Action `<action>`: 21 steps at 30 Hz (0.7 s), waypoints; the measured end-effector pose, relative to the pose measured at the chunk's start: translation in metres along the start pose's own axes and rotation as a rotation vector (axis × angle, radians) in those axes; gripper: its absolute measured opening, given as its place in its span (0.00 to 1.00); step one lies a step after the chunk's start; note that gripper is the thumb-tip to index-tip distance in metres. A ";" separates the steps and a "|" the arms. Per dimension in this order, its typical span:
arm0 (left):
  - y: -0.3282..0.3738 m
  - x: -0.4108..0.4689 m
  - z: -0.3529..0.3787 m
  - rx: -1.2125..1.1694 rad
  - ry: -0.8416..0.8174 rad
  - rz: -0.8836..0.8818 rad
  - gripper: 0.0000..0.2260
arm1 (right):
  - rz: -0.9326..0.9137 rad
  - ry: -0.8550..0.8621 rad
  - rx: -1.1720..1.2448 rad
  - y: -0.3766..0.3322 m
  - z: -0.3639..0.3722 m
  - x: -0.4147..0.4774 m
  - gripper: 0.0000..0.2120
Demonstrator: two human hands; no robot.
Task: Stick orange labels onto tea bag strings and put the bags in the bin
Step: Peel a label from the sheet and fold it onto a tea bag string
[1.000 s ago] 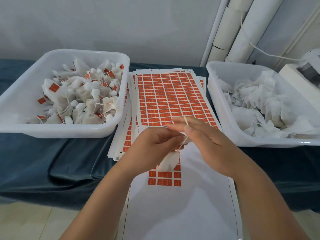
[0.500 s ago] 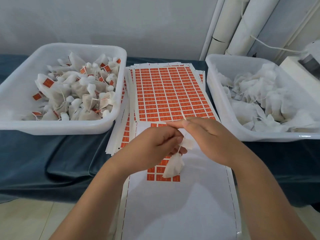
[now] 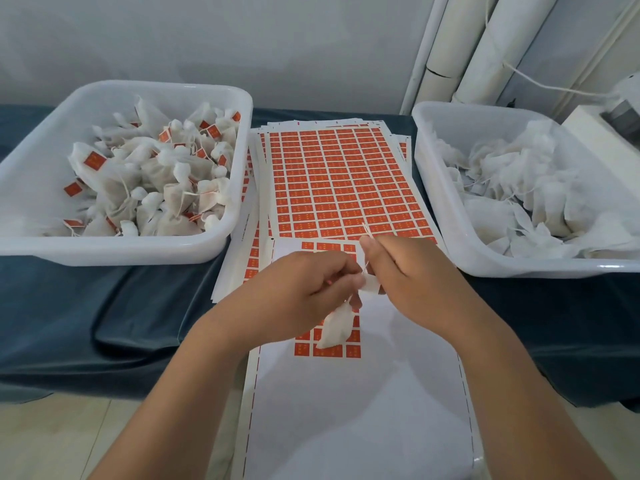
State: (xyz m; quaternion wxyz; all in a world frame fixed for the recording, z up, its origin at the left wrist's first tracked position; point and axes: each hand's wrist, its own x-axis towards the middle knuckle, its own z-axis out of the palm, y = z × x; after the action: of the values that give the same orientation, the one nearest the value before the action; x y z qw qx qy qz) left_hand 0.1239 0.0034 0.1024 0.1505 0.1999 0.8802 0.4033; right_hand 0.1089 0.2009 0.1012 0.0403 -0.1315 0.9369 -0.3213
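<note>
The left hand (image 3: pixel 304 289) and right hand (image 3: pixel 415 282), fingers curled, pinch the string (image 3: pixel 365 232) of 1 tea bag (image 3: pixel 336 329) dangling over the label sheet (image 3: pixel 346 181) on the desk (image 3: pixel 104 306). Labelling looks in hand; any label is hidden. Next likely needs pressing it shut, then reaching the left bin (image 3: pixel 121 251).

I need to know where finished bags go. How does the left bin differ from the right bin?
The left bin holds tea bags with orange labels on their strings; the right bin holds bags with no labels visible. The left bin's bags look tied into plump pouches; the right bin's look looser and crumpled. Both are white plastic tubs flanking the label sheets.
</note>
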 end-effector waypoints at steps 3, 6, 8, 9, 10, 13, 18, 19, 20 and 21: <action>-0.005 -0.001 0.002 -0.078 -0.027 -0.025 0.19 | -0.007 0.005 0.117 0.002 0.002 -0.002 0.19; -0.012 -0.001 0.009 -0.119 -0.017 -0.026 0.22 | 0.015 0.024 0.193 0.005 0.005 -0.003 0.19; -0.016 -0.002 0.013 -0.224 0.041 -0.053 0.20 | 0.044 0.050 0.215 0.006 0.006 -0.004 0.20; -0.017 -0.002 0.016 -0.299 0.079 -0.103 0.21 | 0.055 0.064 0.233 0.007 0.007 -0.004 0.20; -0.020 -0.003 0.019 -0.367 0.115 -0.172 0.21 | 0.059 0.076 0.252 0.007 0.007 -0.005 0.19; -0.028 0.000 0.025 -0.639 0.196 -0.376 0.13 | 0.029 0.097 0.307 0.006 0.010 -0.007 0.19; -0.033 0.003 0.027 -1.101 0.089 -0.360 0.14 | -0.038 0.125 0.258 0.004 0.014 -0.009 0.21; -0.034 0.002 0.026 -1.108 0.071 -0.346 0.12 | -0.044 0.116 0.250 0.005 0.015 -0.009 0.22; -0.034 0.002 0.026 -1.104 0.055 -0.333 0.10 | -0.047 0.105 0.250 0.005 0.015 -0.009 0.22; -0.032 0.001 0.025 -1.094 0.050 -0.333 0.09 | -0.051 0.095 0.251 0.005 0.015 -0.008 0.23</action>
State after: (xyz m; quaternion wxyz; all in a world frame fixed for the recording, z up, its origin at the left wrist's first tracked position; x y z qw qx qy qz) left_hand 0.1260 0.0009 0.0616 0.2728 -0.0580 0.5661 0.7757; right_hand 0.1180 0.1980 0.0856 0.0040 -0.1339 0.8866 -0.4428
